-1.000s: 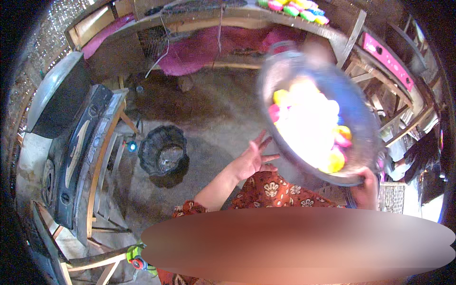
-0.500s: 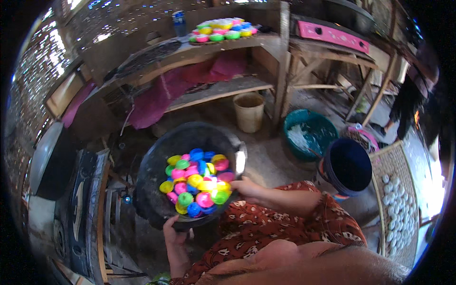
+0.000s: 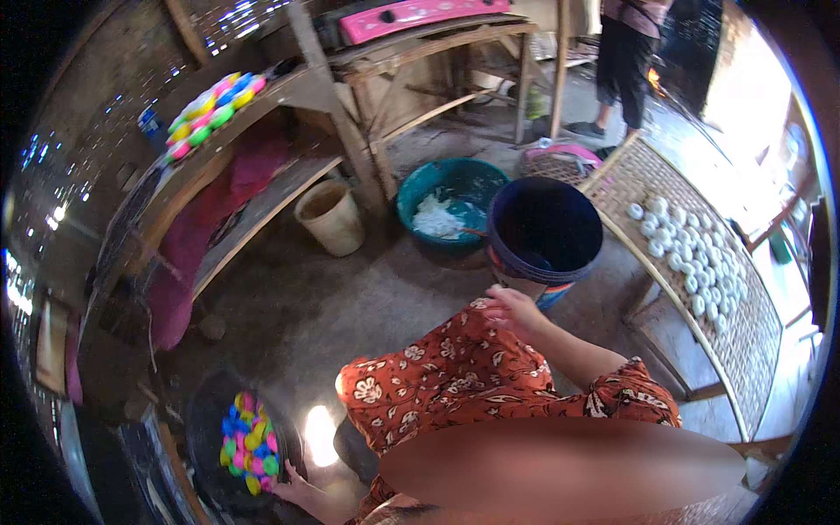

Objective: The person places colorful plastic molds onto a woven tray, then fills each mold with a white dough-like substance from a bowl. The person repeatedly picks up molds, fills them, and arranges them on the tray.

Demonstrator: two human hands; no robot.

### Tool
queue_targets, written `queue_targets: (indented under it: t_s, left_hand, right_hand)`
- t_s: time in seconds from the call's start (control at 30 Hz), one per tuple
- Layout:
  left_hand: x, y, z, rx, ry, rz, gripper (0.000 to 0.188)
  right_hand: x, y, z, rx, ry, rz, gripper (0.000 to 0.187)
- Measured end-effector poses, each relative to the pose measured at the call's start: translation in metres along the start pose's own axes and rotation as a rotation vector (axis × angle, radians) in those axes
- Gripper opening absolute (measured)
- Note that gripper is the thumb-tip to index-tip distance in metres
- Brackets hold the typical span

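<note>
My left hand [image 3: 296, 488] is closed on the near right rim of a round black basin [image 3: 203, 411] at the lower left. Several small, bright plastic cups [image 3: 248, 442] in pink, yellow, green and blue lie piled inside it. With fingers apart and nothing in them, my right hand [image 3: 516, 315] hovers by my knee, over the patterned red-brown cloth [image 3: 455, 372] I wear. Just beyond that hand stands a tall dark blue bucket [image 3: 547, 232]. A teal tub [image 3: 420, 197] beside the bucket holds a white mass and a stick-like handle.
On the right, a woven tray [image 3: 752, 363] bears several pale rings. A beige bucket [image 3: 331, 219] stands by the wooden shelf [image 3: 254, 232], whose top holds more coloured cups [image 3: 210, 114]. A pink stove [image 3: 429, 16] sits at the back. Another person [image 3: 623, 70] stands near a small fire.
My view has swung to the right. The basin, held by both hands before, is now at the lower left with only my left hand on it; my right hand has let go.
</note>
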State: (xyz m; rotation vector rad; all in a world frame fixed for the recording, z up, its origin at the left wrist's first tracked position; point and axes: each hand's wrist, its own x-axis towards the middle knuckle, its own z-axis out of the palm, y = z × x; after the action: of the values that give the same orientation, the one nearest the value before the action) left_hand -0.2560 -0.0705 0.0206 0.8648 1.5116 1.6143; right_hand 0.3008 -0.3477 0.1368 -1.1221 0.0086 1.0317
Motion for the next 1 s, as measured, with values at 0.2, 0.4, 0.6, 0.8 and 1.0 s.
queue_targets:
  t_s: [0.2,0.4,0.6,0.8,1.0]
  left_hand:
    - [0.003,-0.004,0.043,0.136,0.066,0.102,0.043]
    - [0.026,-0.001,0.035,0.147,0.065,0.169,0.048]
    - [0.015,0.026,0.067,0.321,-0.182,0.616,0.053]
    - [-0.066,0.069,0.295,-0.544,-0.463,-0.794,0.048]
    - [-0.206,-0.009,0.494,-0.002,-0.997,-0.897,0.081]
  right_hand:
    - [-0.023,-0.001,-0.089,-0.441,0.731,-0.558,0.033]
    - [-0.009,-0.028,-0.108,-1.699,0.902,-1.069,0.053]
    - [-0.007,-0.053,-0.145,-1.794,0.502,-0.877,0.032]
    - [-0.061,-0.082,-0.176,-1.825,0.277,-0.877,0.031]
    - [-0.103,-0.036,-0.177,-1.867,0.245,-0.734,0.028]
